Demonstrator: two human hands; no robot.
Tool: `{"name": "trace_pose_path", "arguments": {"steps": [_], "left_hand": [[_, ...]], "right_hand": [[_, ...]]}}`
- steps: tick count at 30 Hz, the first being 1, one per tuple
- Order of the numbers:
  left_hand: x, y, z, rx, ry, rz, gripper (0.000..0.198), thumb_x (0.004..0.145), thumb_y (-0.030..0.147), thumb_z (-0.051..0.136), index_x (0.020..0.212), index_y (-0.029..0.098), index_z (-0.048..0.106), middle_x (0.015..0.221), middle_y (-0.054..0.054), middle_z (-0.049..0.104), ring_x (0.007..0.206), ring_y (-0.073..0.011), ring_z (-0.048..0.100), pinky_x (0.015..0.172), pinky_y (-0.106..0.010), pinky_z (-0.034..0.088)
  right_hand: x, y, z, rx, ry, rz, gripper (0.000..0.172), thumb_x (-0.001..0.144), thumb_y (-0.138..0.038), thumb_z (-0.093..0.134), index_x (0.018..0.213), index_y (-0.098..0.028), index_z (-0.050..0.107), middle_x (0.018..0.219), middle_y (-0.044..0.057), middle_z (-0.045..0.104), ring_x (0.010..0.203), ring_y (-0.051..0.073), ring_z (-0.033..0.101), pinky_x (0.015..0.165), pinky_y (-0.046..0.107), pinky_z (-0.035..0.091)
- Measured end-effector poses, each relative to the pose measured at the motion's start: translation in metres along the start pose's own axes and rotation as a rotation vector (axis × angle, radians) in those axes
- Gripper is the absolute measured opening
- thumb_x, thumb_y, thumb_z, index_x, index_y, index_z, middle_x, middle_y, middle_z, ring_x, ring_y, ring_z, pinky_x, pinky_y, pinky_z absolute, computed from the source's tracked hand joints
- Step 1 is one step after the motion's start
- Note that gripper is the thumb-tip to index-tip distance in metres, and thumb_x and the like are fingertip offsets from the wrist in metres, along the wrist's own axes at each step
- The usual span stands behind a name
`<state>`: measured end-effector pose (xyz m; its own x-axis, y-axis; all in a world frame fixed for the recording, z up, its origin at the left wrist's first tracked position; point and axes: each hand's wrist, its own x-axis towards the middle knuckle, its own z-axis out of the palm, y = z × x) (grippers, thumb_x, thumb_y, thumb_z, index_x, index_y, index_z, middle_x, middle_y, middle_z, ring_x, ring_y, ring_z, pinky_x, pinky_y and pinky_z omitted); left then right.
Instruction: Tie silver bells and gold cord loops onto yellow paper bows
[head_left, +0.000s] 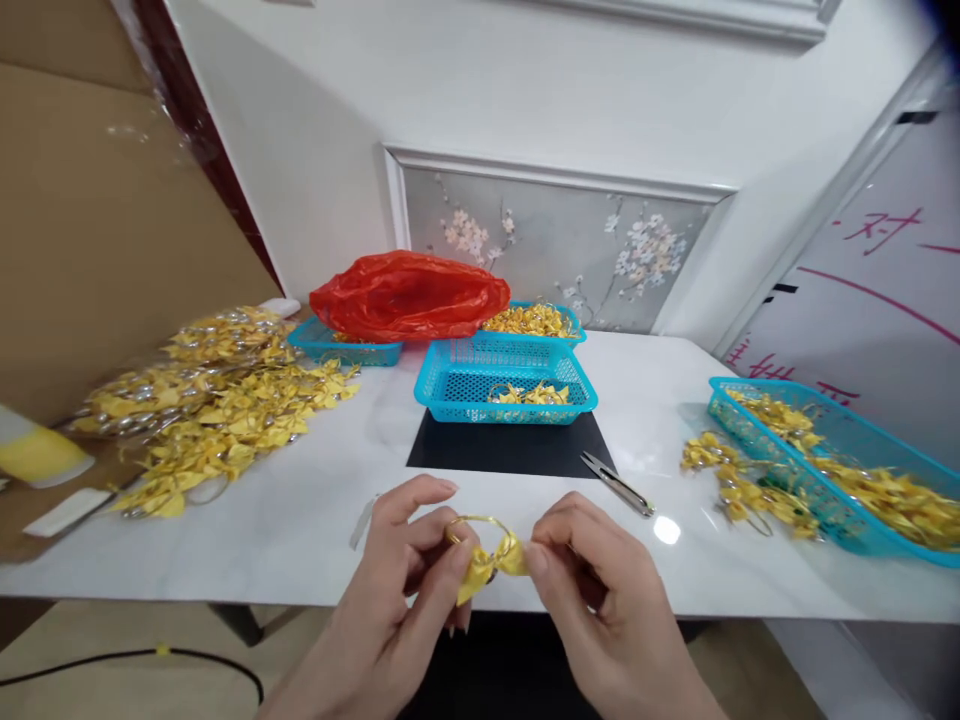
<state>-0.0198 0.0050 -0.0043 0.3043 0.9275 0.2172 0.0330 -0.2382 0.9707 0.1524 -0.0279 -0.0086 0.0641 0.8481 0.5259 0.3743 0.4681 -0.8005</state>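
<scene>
Between my two hands is a yellow ribbon bow (pixel 480 573) with a thin gold elastic loop standing up from it. My left hand (pixel 409 575) pinches the bow's left side between thumb and fingers. On the other side, my right hand (pixel 600 585) grips the bow's right tip with thumb and forefinger. Both hands are just over the table's front edge. A pair of small thread snips (pixel 619 484) lies on the table beyond my right hand. Straight ahead, a blue basket (pixel 505 412) holds several yellow bows and rests partly on a black mat (pixel 495 447).
Yellow bows (pixel 247 420) are heaped at the left, some in clear bags. A red plastic bag (pixel 405 295) lies over baskets at the back. Another blue basket (pixel 877 440) of bows stands at the right, with loose bows (pixel 739 490) beside it. A wall rises behind.
</scene>
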Motion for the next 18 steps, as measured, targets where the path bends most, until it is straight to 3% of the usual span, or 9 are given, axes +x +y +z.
{"name": "trace_pose_path", "arguments": {"steps": [3,6,10,14,16,18], "left_hand": [[0.001,-0.002,0.003,0.073,0.028,0.054,0.012,0.096,0.03,0.05,0.108,0.029,0.051,0.088,0.002,0.064,0.051,-0.0089,0.058,0.049,-0.021,0.05],[0.003,-0.006,0.001,0.201,0.07,0.177,0.009,0.093,0.027,0.054,0.101,0.027,0.058,0.092,0.0,0.065,0.06,-0.011,0.063,0.059,-0.023,0.054],[0.004,-0.004,-0.005,0.279,0.11,0.311,0.027,0.089,0.023,0.059,0.116,0.029,0.059,0.104,-0.005,0.066,0.09,-0.0194,0.068,0.078,-0.029,0.058],[0.007,0.013,-0.007,0.364,-0.086,0.431,0.039,0.089,0.01,0.057,0.119,0.035,0.056,0.105,-0.001,0.07,0.094,-0.0188,0.069,0.08,-0.027,0.057],[0.01,0.021,-0.005,0.413,-0.189,0.395,0.029,0.091,0.008,0.053,0.106,0.031,0.061,0.092,0.0,0.07,0.082,-0.0165,0.068,0.07,-0.024,0.056],[0.013,0.026,-0.001,0.4,-0.209,0.309,0.021,0.094,0.011,0.049,0.091,0.027,0.063,0.08,0.001,0.066,0.071,-0.0148,0.065,0.062,-0.023,0.053]], "right_hand": [[0.005,-0.004,-0.002,-0.017,-0.026,0.023,0.009,0.091,-0.024,0.058,0.096,-0.018,0.063,0.076,-0.001,0.049,0.054,0.009,0.042,0.046,0.021,0.035],[0.012,-0.006,-0.004,0.014,-0.143,0.057,0.017,0.092,-0.023,0.056,0.079,-0.017,0.065,0.071,-0.001,0.05,0.056,0.009,0.046,0.049,0.022,0.035],[0.018,-0.007,-0.005,0.088,-0.089,0.081,0.023,0.093,-0.023,0.053,0.075,-0.017,0.065,0.069,0.0,0.052,0.058,0.01,0.049,0.05,0.022,0.036],[0.018,-0.008,-0.004,0.079,-0.056,0.067,0.023,0.092,-0.024,0.053,0.075,-0.017,0.066,0.067,0.0,0.054,0.059,0.01,0.051,0.05,0.022,0.037],[0.019,-0.009,-0.003,0.098,-0.06,0.069,0.023,0.091,-0.022,0.052,0.073,-0.017,0.065,0.067,0.0,0.056,0.06,0.011,0.054,0.052,0.022,0.038],[0.019,-0.009,-0.002,0.116,-0.049,0.086,0.023,0.09,-0.022,0.053,0.071,-0.017,0.065,0.067,0.0,0.057,0.059,0.01,0.054,0.052,0.021,0.038]]}}
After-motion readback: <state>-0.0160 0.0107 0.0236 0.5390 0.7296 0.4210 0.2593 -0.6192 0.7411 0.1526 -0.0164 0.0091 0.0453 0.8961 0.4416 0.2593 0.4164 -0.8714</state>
